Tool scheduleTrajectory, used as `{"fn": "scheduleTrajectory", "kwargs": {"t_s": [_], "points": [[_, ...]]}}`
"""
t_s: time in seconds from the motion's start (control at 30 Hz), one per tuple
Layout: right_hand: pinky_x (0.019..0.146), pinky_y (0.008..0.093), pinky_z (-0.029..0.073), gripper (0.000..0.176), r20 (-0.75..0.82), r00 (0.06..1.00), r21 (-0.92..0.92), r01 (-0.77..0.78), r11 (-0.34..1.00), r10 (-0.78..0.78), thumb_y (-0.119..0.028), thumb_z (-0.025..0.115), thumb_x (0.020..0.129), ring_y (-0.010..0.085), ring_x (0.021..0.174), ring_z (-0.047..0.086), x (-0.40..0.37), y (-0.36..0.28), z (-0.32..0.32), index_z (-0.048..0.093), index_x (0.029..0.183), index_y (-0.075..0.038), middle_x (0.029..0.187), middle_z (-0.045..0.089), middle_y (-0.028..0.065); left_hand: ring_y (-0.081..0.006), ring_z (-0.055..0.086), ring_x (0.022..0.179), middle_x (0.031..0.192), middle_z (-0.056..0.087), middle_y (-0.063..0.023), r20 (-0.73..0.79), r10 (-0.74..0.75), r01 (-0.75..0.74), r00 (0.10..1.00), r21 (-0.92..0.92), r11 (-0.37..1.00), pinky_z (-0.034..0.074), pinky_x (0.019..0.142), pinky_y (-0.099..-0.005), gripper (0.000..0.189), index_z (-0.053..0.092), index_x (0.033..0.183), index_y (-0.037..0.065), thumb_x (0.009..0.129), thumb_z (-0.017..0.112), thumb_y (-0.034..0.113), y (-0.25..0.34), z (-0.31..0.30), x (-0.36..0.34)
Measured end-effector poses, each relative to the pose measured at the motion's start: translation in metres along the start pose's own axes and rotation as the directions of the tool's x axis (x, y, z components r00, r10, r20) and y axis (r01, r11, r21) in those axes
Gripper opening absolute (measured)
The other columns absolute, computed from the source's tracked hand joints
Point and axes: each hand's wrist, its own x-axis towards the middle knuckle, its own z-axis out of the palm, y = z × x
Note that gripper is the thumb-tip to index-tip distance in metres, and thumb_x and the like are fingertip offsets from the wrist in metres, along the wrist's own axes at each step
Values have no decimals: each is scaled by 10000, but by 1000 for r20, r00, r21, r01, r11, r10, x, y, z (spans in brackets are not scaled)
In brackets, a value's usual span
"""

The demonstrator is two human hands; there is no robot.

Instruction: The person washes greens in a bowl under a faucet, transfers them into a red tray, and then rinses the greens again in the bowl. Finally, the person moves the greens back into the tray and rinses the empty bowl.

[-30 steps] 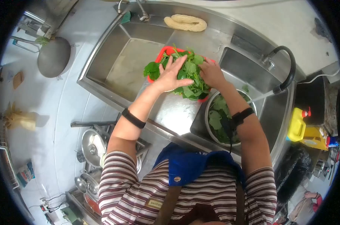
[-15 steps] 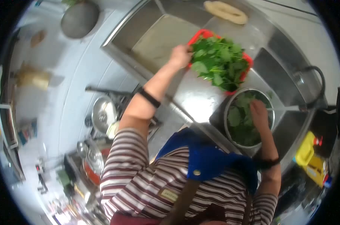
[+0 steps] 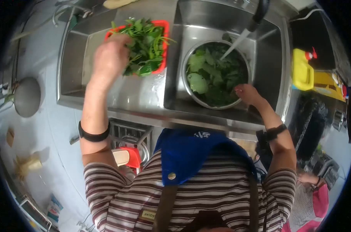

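My left hand [image 3: 111, 56], slightly blurred, is over the left side of a red plastic basket [image 3: 164, 46] heaped with leafy greens [image 3: 146, 44]. Its fingers are curled at the leaves; what they hold, if anything, is hidden. My right hand [image 3: 248, 93] grips the lower right rim of a round metal basin [image 3: 189, 87], fingertips just inside the edge. Green leaves [image 3: 212, 71] fill the basin, lying in water. Above it, a faucet [image 3: 256, 21] points its pale spout, or a stream of water, down at the leaves.
The basin sits in the right bowl of a steel sink [image 3: 266, 73]; the basket is on the steel surface to its left. A yellow bottle [image 3: 303, 71] with a red top stands at right. A wok [image 3: 27, 96] is at far left. A person's arm [image 3: 309, 178] shows at lower right.
The view has turned and shifted. My left hand has gone from the basket's edge to above its greens. My right hand has left the leaves inside the basin for its rim.
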Motion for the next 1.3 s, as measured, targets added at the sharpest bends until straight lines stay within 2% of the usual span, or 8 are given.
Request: {"fn": "scheduleTrajectory", "kwargs": {"t_s": [0.2,0.47,0.5,0.63,0.93,1.03,1.13,1.3], "points": [[817,427,449,382,-118,989,40,-87,995,92,-197,544,800,358,925,566,41,54,9,526,1162,-75,997,595,196,-319,510,1064,1180,513,-163,772,365,-299,520,-236,925,442,884,-405,416,506,1201,136,787,543,154,173,162,30],[915,387,403,660,-87,867,708,-292,643,490,-322,600,791,347,1082,515,102,98,65,326,1337,-71,1188,515,231,-475,-4,1302,1473,-14,-113,925,281,-626,258,-62,777,262,891,-720,824,329,1358,290,654,723,459,202,372,-21],[922,380,399,617,5,850,681,-389,620,527,-320,605,783,325,1072,524,118,110,89,384,1303,-73,1179,529,209,-431,249,1265,1402,265,-173,831,373,-607,412,-55,793,345,900,-637,696,480,1263,236,637,746,386,194,382,-26],[882,388,427,458,198,923,459,-384,801,330,-292,601,765,291,1023,551,157,127,168,531,1159,-70,1123,572,157,-365,521,1036,1079,567,-203,945,219,-256,243,-156,954,449,854,-449,470,626,1035,126,584,712,227,167,448,-7],[908,428,420,637,-142,962,49,-230,972,235,-417,629,738,407,1177,393,151,40,-14,373,1306,-280,1256,432,199,-349,502,1089,1228,496,-174,501,-115,239,858,-192,952,366,967,-394,712,397,1284,34,699,700,303,136,338,45],[987,428,331,809,57,924,617,-330,714,378,-512,603,751,368,1270,292,188,87,34,225,1397,-205,1406,233,205,-337,510,1078,1234,493,-146,674,-216,683,706,-569,458,379,947,-441,709,374,1301,60,773,590,481,131,369,54],[1031,414,241,899,282,856,863,-424,275,434,-550,579,759,321,1309,231,172,77,45,173,1405,-73,1417,237,199,-311,516,1074,1220,506,-123,981,-70,916,182,-195,-351,406,906,-479,734,403,1283,73,802,467,625,144,374,64],[963,391,360,797,516,824,852,-522,-38,235,-437,595,790,352,1249,332,186,89,131,205,1400,-105,1417,258,166,-283,589,911,1053,583,-149,959,-128,882,252,-282,-379,493,758,-453,405,517,1125,18,890,436,339,127,449,21]]}}
